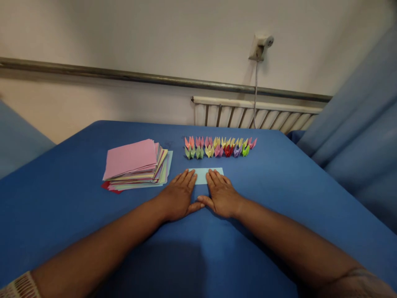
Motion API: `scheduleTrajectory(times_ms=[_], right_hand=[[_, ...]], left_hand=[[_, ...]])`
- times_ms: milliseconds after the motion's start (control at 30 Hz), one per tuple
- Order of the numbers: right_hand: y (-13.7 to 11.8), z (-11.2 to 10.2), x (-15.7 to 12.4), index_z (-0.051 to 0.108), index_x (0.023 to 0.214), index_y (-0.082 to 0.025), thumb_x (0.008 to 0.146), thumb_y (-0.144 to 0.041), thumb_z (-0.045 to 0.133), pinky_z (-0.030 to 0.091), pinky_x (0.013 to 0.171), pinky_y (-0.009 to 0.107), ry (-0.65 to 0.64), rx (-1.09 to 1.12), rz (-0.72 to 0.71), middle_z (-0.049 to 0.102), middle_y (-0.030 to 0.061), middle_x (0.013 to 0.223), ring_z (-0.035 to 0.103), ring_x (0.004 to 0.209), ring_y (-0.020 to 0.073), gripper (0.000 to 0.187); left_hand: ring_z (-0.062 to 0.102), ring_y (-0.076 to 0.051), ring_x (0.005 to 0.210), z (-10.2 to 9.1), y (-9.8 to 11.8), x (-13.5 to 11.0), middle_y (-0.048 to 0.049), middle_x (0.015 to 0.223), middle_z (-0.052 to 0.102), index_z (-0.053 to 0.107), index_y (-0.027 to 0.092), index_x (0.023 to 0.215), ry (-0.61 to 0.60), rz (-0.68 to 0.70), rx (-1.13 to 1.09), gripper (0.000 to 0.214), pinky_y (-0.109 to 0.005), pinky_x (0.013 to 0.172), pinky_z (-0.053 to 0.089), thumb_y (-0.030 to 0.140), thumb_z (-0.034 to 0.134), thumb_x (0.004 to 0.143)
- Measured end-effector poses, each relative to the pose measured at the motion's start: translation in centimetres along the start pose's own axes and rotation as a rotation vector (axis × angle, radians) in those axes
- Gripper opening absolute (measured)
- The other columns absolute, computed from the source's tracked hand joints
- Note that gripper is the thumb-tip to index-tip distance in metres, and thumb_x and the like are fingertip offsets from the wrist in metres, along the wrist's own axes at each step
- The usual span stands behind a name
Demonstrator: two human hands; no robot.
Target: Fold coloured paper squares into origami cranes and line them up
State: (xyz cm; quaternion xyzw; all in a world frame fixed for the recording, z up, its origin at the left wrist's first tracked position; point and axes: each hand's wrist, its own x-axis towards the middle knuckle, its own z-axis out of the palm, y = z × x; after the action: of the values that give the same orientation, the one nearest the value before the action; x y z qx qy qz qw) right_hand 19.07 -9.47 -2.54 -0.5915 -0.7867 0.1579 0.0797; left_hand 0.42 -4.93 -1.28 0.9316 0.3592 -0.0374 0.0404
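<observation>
A folded light blue paper [202, 175] lies flat on the blue table [279, 194] in front of me. My left hand [178, 198] rests palm down with fingers stretched out, its fingertips on the paper's left part. My right hand [221, 194] lies flat beside it, its fingertips on the paper's right part. The thumbs almost meet below the paper. Neither hand grips anything.
A stack of coloured paper sheets [136, 165], pink on top, lies to the left. Two rows of several small folded paper figures [219, 147] stand behind the paper. Blue fabric [359, 124] hangs at the right; a radiator [254, 114] and rail run along the wall.
</observation>
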Motion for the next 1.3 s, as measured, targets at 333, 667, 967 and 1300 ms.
scheduleTrajectory(times_ms=[333,667,967,1300], right_hand=[[0.4,0.1,0.0,0.019,0.149,-0.011,0.084,-0.072,0.032,0.012,0.112,0.052,-0.005,-0.054,-0.045,0.009,0.0234,0.155,0.006,0.143,0.0359,0.09],[0.4,0.3,0.3,0.018,0.149,-0.012,0.084,-0.07,0.035,0.012,0.112,0.053,-0.016,-0.039,-0.035,0.008,0.0222,0.155,0.007,0.143,0.0368,0.089],[1.5,-0.2,-2.9,0.024,0.147,-0.008,0.086,-0.067,0.035,0.018,0.11,0.053,0.036,-0.073,0.033,0.018,0.0194,0.154,0.013,0.142,0.0363,0.085],[5.1,-2.1,1.8,0.053,0.124,-0.009,0.085,-0.048,0.054,0.04,0.094,0.038,0.27,0.003,0.367,0.059,0.0189,0.119,0.055,0.111,0.0276,0.056]], left_hand=[[0.032,-0.039,0.135,-2.2,1.4,-1.6,-0.024,0.14,0.045,0.05,0.004,0.132,0.001,-0.002,0.122,0.081,-0.05,0.108,0.023,0.065,0.049,0.08],[0.019,-0.031,0.142,-1.1,1.9,-0.2,-0.0189,0.153,0.025,0.026,0.007,0.146,0.096,0.106,0.035,0.088,-0.043,0.113,0.017,0.07,0.032,0.084],[0.011,-0.036,0.143,0.6,0.5,-0.1,-0.0244,0.153,0.018,0.024,0.004,0.146,0.016,0.044,-0.079,0.099,-0.047,0.113,0.017,0.076,0.032,0.079],[0.053,-0.026,0.109,0.5,-0.9,2.0,-0.0123,0.117,0.061,0.06,0.015,0.112,0.321,-0.042,-0.197,0.038,-0.041,0.095,0.039,0.041,0.04,0.093]])
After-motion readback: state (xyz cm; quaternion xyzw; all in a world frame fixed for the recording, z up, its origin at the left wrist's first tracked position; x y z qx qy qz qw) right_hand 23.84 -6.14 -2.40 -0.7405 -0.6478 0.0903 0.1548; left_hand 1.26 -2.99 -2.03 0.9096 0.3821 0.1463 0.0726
